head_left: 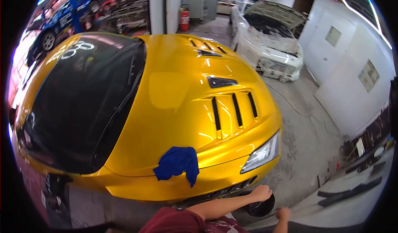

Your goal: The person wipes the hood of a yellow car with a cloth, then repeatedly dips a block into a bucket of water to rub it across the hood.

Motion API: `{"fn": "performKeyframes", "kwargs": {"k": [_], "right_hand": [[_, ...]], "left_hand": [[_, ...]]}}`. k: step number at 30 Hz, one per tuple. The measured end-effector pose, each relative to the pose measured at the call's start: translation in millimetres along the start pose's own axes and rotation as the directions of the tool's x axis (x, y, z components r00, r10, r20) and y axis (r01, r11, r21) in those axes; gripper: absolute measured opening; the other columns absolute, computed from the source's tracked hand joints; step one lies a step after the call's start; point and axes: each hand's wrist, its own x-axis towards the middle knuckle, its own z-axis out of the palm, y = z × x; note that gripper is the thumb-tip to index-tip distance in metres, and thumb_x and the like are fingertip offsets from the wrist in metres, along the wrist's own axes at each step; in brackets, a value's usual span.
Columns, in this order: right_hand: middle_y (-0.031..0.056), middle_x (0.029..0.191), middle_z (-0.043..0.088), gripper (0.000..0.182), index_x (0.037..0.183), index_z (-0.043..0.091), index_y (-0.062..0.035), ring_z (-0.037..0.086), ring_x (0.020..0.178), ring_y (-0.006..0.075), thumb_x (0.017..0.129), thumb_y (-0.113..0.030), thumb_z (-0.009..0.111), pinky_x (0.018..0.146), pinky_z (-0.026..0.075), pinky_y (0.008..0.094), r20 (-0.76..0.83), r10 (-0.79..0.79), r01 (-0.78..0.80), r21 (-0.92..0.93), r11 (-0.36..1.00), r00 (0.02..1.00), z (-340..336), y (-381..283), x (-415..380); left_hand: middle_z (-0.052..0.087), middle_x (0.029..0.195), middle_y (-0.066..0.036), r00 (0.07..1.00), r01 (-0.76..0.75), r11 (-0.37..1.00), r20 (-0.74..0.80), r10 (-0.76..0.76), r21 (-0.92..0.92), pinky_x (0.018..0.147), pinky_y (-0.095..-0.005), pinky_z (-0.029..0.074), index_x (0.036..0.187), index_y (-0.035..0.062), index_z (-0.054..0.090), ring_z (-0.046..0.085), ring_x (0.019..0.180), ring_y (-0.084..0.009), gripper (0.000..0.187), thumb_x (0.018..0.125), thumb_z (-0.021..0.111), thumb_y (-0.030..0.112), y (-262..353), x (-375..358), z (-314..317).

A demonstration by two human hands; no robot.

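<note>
My left hand point(261, 193) reaches out from a maroon sleeve, its fingers curled closed. Right below it is a black round object point(262, 207), partly covered by the hand; I cannot tell whether the hand grips it. My right hand point(284, 213) is at the lower right, close to the same object, with its fingers also drawn in. Beyond both hands stands a glossy yellow car point(166, 129) with black hood vents. A crumpled dark blue cloth point(178, 164) lies over the hood's near edge, drooping onto the fender, left of the headlight point(262, 153).
A white car point(269, 46) with its hood raised stands behind. A red fire extinguisher point(184, 19) is by the pillar. A thin cable point(294, 108) crosses the concrete floor. Dark strips point(350, 191) lie on a pale surface at right. A blue car point(62, 21) is at far left.
</note>
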Motion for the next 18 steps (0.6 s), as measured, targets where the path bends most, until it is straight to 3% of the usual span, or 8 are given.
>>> {"fn": "performKeyframes", "kwargs": {"k": [1, 2, 4, 6, 9, 12, 15, 18], "right_hand": [[0.0213, 0.112, 0.073, 0.037, 0.109, 0.072, -0.001, 0.067, 0.114, 0.0347, 0.096, -0.034, 0.063, 0.098, 0.051, 0.0507, 0.097, -0.023, -0.019, 0.419, 0.908, 0.995, 22.1, -17.9, 14.7], [0.0247, 0.121, 0.07, 0.045, 0.118, 0.071, 0.001, 0.065, 0.12, 0.0386, 0.097, -0.037, 0.061, 0.103, 0.05, 0.0515, 0.289, -0.017, -0.244, 0.836, 0.491, 0.957, 81.9, -24.2, 46.5], [0.0254, 0.125, 0.068, 0.045, 0.119, 0.071, 0.0007, 0.065, 0.118, 0.0443, 0.098, -0.036, 0.056, 0.098, 0.052, 0.0517, 0.169, -0.021, -0.034, 0.313, 0.949, 0.985, 10.0, -78.1, 8.3], [0.027, 0.119, 0.07, 0.042, 0.116, 0.071, 0.0011, 0.066, 0.113, 0.0444, 0.097, -0.034, 0.057, 0.098, 0.053, 0.0509, 0.099, -0.078, 0.023, 0.466, 0.884, 0.992, 7.4, -114.2, 25.2], [0.0286, 0.114, 0.07, 0.038, 0.115, 0.07, 0.001, 0.066, 0.109, 0.0469, 0.098, -0.031, 0.058, 0.095, 0.052, 0.0516, -0.018, -0.184, 0.174, 0.422, 0.89, 0.983, -91.8, -181.2, 29.0], [0.0264, 0.104, 0.071, 0.024, 0.113, 0.066, 0.0006, 0.066, 0.099, 0.0512, 0.101, -0.019, 0.058, 0.083, 0.052, 0.0546, -0.458, -0.371, 0.588, 0.577, 0.567, 0.808, -204.2, -261.5, 16.5], [0.0265, 0.111, 0.066, 0.034, 0.127, 0.059, 0.0009, 0.06, 0.104, 0.0488, 0.098, -0.017, 0.063, 0.092, 0.048, 0.053, -0.676, -0.441, 0.805, 0.448, 0.39, 0.59, -316.3, -360.6, -19.8], [0.0253, 0.12, 0.064, 0.038, 0.13, 0.06, -0.0009, 0.058, 0.113, 0.0462, 0.095, -0.013, 0.066, 0.098, 0.047, 0.0503, -0.742, -0.545, 0.905, 0.42, 0.076, 0.39, -403.6, -476.2, -57.5]], "left_hand": [[0.068, 0.091, -0.037, 0.984, -0.046, 0.993, -0.169, 0.064, 0.104, 0.09, -0.0552, 0.054, 0.093, -0.0044, 0.073, 0.069, 0.093, -0.0513, 0.042, 0.096, 0.059, 0.035, -15.2, -13.4, -6.6], [0.068, 0.09, -0.036, 0.932, -0.071, 0.973, -0.332, 0.144, 0.22, 0.088, -0.0549, 0.055, 0.094, -0.0024, 0.074, 0.069, 0.091, -0.0506, 0.041, 0.095, 0.06, 0.036, -33.8, -22.3, -7.4], [0.069, 0.089, -0.034, 0.867, -0.028, 0.954, -0.468, 0.172, 0.298, 0.085, -0.054, 0.056, 0.094, 0.0014, 0.075, 0.07, 0.088, -0.0478, 0.037, 0.092, 0.063, 0.036, -55.3, -36.0, -35.6], [0.073, 0.095, -0.027, 0.955, 0.031, 0.996, -0.296, -0.005, 0.083, 0.086, -0.0533, 0.056, 0.095, 0.0035, 0.075, 0.071, 0.09, -0.0428, 0.036, 0.092, 0.063, 0.037, -64.6, -59.0, -87.9], [0.073, 0.095, -0.023, 0.909, 0.117, 0.993, -0.403, -0.108, -0.003, 0.082, -0.0498, 0.056, 0.098, 0.0028, 0.075, 0.071, 0.089, -0.0423, 0.038, 0.096, 0.061, 0.038, -61.7, -115.7, -157.9], [0.073, 0.096, -0.022, 0.721, 0.174, 0.985, -0.681, -0.129, -0.003, 0.082, -0.0481, 0.056, 0.094, 0.002, 0.075, 0.07, 0.09, -0.04, 0.033, 0.097, 0.062, 0.032, -74.4, -182.2, -221.3], [0.07, 0.088, -0.02, 0.475, 0.264, 0.96, -0.853, -0.215, -0.095, 0.077, -0.048, 0.054, 0.091, 0.0007, 0.073, 0.068, 0.083, -0.0398, 0.028, 0.097, 0.062, 0.026, -74.4, -255.9, -309.1], [0.068, 0.085, -0.021, 0.172, 0.25, 0.968, -0.984, -0.033, 0.011, 0.073, -0.0497, 0.052, 0.088, 0.0014, 0.071, 0.065, 0.082, -0.0431, 0.024, 0.096, 0.064, 0.023, -128.5, -296.0, -393.0]]}}
